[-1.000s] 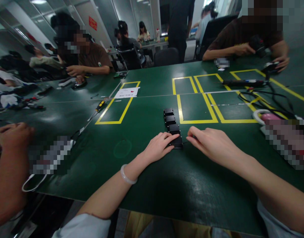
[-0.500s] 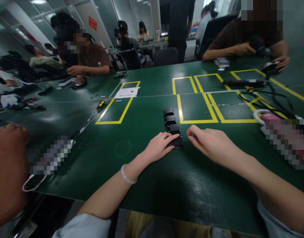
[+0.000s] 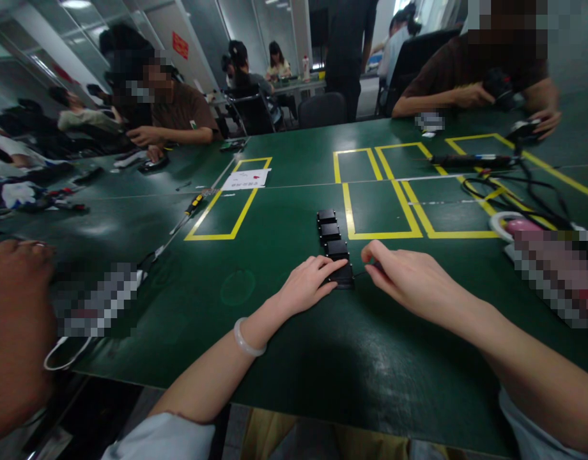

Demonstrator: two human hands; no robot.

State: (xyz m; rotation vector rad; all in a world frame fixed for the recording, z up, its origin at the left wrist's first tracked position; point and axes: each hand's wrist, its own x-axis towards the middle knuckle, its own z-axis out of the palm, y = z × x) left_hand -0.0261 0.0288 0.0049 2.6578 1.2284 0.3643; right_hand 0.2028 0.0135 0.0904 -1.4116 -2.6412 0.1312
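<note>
Spanning whole frame, green table (image 3: 294,358) carries yellow taped boxes; at centre, row of four black blocks (image 3: 333,248), end to end; nearest black block (image 3: 342,275) sits between two hands; left hand (image 3: 307,284) lies on its near-left edge, fingers (image 3: 323,263) loosely curled over it, not clenched; right hand (image 3: 403,276) pinches at its right corner, exact grip hidden; blocks look rigid, light, smooth; best taken by long sides.
</note>
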